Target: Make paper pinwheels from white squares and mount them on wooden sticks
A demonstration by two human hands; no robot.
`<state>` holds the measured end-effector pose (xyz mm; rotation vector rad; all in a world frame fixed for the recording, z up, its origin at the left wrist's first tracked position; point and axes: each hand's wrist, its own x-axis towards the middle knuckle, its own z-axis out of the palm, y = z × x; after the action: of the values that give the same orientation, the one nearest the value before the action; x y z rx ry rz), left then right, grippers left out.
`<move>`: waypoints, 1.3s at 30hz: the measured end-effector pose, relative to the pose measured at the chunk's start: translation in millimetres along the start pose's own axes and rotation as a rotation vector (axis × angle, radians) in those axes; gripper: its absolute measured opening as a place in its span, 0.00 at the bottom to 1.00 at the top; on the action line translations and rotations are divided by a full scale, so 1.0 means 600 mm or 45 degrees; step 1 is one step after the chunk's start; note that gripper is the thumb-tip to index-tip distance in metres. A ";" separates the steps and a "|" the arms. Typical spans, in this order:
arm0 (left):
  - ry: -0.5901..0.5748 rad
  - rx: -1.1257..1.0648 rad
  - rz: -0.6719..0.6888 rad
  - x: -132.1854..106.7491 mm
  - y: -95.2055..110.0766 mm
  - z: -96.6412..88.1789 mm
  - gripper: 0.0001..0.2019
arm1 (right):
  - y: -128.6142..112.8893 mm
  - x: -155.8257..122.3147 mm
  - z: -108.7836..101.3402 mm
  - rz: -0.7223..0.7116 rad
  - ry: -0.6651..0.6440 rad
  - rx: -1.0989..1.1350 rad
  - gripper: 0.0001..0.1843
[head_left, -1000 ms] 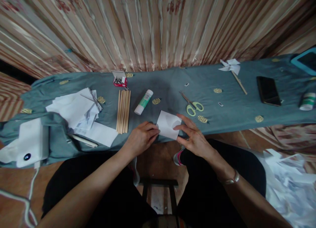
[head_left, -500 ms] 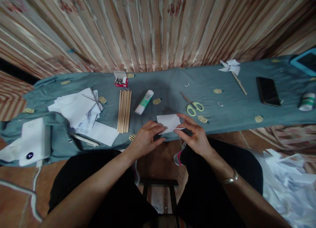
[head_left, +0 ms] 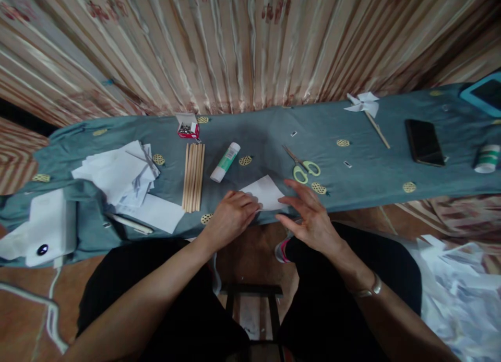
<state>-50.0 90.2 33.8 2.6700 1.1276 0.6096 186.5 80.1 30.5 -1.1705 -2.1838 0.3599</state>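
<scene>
A small white piece of paper is at the near edge of the cloth-covered table, turned at a slant. My left hand pinches its left corner between thumb and fingers. To the right of the paper, my right hand has its fingers spread, the tips close to the paper's right corner; nothing is gripped in it. Beyond the paper lie a glue stick and scissors with light green handles.
Wooden sticks lie left of the glue stick, behind them a red box of small metal pieces. Paper sheets, a pen and a white device are left. A paper pinwheel and a phone lie right.
The paper has turned, one corner now pointing away from me. My right hand has let go of its right side and opened; my left fingers have closed tighter on the left corner.
</scene>
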 end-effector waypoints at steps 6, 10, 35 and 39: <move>-0.084 -0.097 -0.052 0.008 0.015 0.005 0.10 | -0.023 0.004 0.011 0.006 0.020 0.018 0.06; -0.074 -0.152 -0.139 0.007 0.005 0.001 0.10 | -0.011 0.006 0.020 0.217 0.058 0.175 0.06; -0.076 -0.520 -0.395 -0.010 -0.008 -0.015 0.07 | 0.022 0.040 0.017 0.597 -0.165 0.439 0.11; -0.074 -0.481 -0.384 -0.017 -0.007 -0.016 0.04 | 0.029 0.045 0.030 0.484 -0.108 0.555 0.09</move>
<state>-63.6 86.0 38.2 2.1373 1.2260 0.6136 175.1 113.1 18.8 -1.3232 -1.8093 1.0071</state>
